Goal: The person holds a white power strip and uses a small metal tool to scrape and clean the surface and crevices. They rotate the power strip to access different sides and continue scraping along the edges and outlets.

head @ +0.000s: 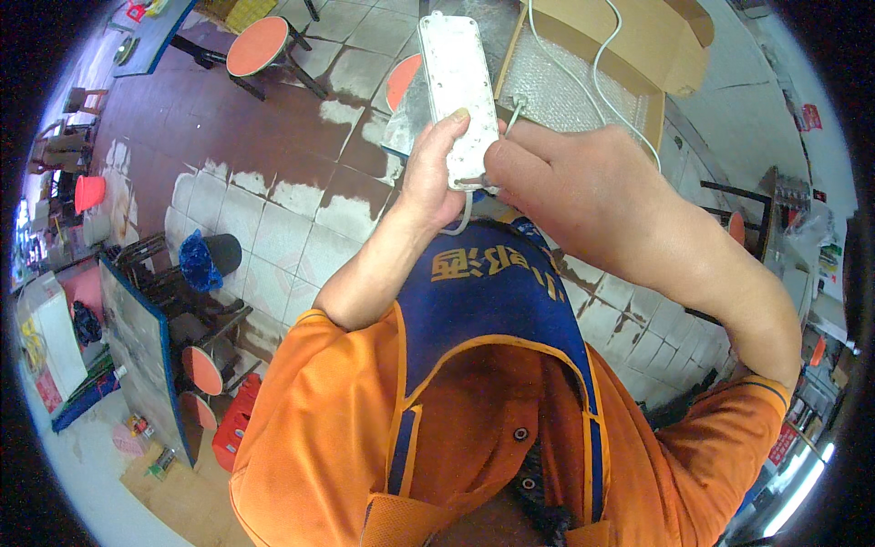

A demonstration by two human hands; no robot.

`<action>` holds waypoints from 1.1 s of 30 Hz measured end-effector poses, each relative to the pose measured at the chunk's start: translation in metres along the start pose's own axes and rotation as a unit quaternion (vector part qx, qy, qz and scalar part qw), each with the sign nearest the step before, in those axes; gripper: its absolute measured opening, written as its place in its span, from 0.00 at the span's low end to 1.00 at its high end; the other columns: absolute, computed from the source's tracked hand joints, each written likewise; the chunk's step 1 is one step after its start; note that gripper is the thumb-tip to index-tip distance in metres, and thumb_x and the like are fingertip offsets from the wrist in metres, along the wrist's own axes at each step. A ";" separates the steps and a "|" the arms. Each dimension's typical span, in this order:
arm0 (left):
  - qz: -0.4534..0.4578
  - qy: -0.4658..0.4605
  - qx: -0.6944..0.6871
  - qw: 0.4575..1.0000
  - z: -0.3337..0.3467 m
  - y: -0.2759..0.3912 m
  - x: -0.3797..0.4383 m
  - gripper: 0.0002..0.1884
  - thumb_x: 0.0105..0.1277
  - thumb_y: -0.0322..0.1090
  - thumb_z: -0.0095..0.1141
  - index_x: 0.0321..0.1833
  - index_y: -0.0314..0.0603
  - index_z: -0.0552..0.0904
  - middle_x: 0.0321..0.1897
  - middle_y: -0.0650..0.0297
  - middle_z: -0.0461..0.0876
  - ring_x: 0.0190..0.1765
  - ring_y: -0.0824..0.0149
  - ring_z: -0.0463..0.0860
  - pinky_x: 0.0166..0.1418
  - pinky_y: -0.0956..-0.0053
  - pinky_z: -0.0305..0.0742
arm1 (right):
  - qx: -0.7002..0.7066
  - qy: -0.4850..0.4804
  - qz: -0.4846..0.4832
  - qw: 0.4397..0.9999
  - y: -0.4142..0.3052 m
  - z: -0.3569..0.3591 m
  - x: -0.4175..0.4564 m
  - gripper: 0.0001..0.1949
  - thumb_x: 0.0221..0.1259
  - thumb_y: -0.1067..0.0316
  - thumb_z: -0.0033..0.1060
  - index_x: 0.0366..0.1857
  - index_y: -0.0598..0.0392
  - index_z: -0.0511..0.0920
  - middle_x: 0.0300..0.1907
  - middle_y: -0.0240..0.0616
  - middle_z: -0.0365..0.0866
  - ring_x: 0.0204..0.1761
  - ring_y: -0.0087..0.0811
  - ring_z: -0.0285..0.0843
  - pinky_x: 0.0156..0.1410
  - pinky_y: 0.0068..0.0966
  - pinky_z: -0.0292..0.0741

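Observation:
A long white plastic casing (459, 75), probably the underside of a power strip, is held upright over a table edge. My left hand (434, 164) grips its lower part, the thumb lying across the scuffed face. My right hand (581, 178) has its fingers curled against the lower right edge; a small dark piece shows at that corner, too small to identify. What the right fingers hold is hidden. A pale cable (468, 212) hangs from the casing's lower end. Another pale cord end (517, 113) sticks out beside the right fingers.
An open cardboard box (660, 126) lined with bubble wrap (547, 75) lies behind the hands, a white cable (605, 51) trailing over it. A round orange stool (258, 46) stands on the partly wet tiled floor (273, 212). Left are a blue-edged table (140, 355) and a black bin (224, 253).

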State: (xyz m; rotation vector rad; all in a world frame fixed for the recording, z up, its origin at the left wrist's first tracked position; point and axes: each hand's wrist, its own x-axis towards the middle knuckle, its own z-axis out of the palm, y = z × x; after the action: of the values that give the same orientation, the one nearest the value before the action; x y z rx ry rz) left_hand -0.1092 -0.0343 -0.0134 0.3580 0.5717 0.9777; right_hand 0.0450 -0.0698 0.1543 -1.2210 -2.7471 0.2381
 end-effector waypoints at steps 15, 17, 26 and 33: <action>0.001 -0.023 -0.039 0.999 -0.023 -0.021 0.005 0.14 0.76 0.36 0.57 0.58 0.38 0.81 0.45 0.60 0.87 0.44 0.66 0.89 0.49 0.68 0.86 | -0.026 -0.111 0.036 0.993 0.018 0.007 -0.006 0.16 0.64 0.60 0.70 0.49 0.55 0.77 0.35 0.46 0.84 0.34 0.51 0.86 0.34 0.46 0.79; 0.030 -0.001 -0.036 0.999 -0.023 -0.026 0.007 0.16 0.77 0.37 0.56 0.61 0.38 0.80 0.45 0.59 0.88 0.44 0.66 0.89 0.48 0.67 0.86 | 0.055 -0.052 0.003 0.997 0.022 0.006 -0.005 0.13 0.64 0.60 0.70 0.45 0.55 0.78 0.34 0.47 0.83 0.33 0.52 0.85 0.34 0.47 0.79; 0.063 -0.015 -0.032 0.997 -0.034 -0.021 0.001 0.17 0.77 0.38 0.56 0.64 0.42 0.76 0.47 0.60 0.85 0.46 0.66 0.87 0.49 0.68 0.84 | 0.030 -0.071 -0.028 0.997 0.018 0.007 0.012 0.15 0.66 0.57 0.69 0.46 0.54 0.79 0.32 0.46 0.83 0.32 0.54 0.83 0.38 0.47 0.79; 0.069 0.021 -0.036 0.997 -0.022 -0.007 -0.007 0.14 0.77 0.39 0.56 0.58 0.40 0.77 0.41 0.62 0.83 0.40 0.68 0.86 0.45 0.71 0.83 | 0.038 -0.130 -0.076 0.988 0.011 -0.005 0.019 0.15 0.66 0.62 0.68 0.50 0.55 0.76 0.44 0.47 0.82 0.39 0.53 0.85 0.41 0.46 0.79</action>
State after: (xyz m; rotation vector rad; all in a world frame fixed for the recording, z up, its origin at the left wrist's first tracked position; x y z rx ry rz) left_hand -0.1204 -0.0434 -0.0327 0.3157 0.5542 1.1388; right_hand 0.0411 -0.0475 0.1575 -1.0188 -3.0016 0.5159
